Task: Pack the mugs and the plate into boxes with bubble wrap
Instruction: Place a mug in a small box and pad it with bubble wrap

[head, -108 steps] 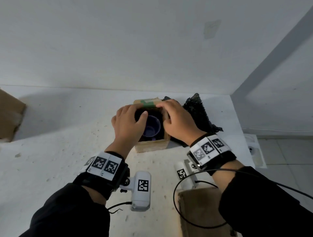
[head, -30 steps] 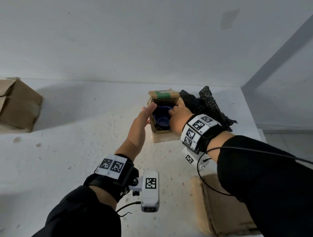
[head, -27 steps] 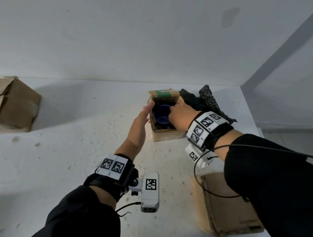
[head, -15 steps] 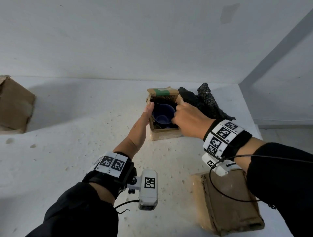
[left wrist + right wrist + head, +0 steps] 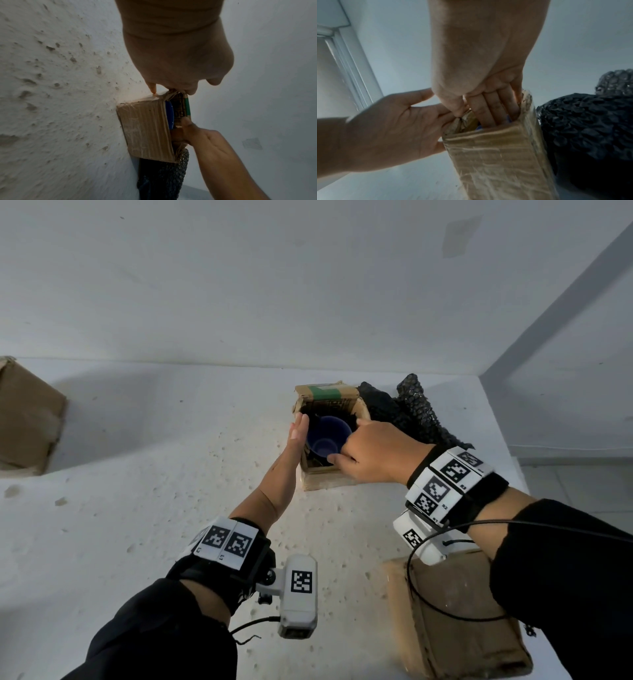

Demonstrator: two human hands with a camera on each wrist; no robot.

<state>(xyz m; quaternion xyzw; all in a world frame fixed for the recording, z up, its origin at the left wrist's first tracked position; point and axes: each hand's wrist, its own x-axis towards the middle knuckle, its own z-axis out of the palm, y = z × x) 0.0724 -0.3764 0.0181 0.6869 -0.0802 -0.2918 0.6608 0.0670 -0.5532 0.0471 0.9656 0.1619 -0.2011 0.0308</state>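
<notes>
blue mug (image 5: 324, 438) stands upright, mouth up, in box (image 5: 323, 479).

Dim, bluish light; soft, blurry wrist views; wide-angle edge distortion.

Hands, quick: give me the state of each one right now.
Left hand: open, straight fingers pressed flat against the left side of the small box.
Right hand: fingers reach down into the box beside the blue mug; grip cannot be told.

No legible words or brand names appear. The wrist bands (image 5: 226, 544) and wrist cameras (image 5: 298, 594) carry black-and-white square code markers; tiny characters beside them are too small to read. Print inside the small box (image 5: 180, 108) is blurred.
</notes>
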